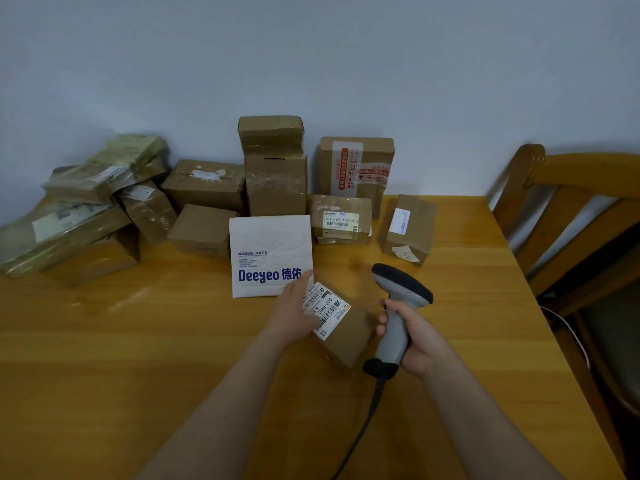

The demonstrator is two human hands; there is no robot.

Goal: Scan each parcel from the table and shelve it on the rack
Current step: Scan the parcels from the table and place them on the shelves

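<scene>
Box [346, 336]: on table [138, 341], label up | left hand [294, 313]: fingers straight, flat against box | right hand [414, 339]: wrapped round scanner [397, 327], beside box | stacked parcels [277, 181]: along wall

A small brown cardboard parcel [346, 336] sits tilted on the wooden table [138, 341], white barcode label up, under the left hand [294, 311]. Beside it, the right hand [417, 344] grips a grey corded scanner [398, 306], its black head seemingly aimed away. More boxes [277, 188] crowd the far edge.
</scene>
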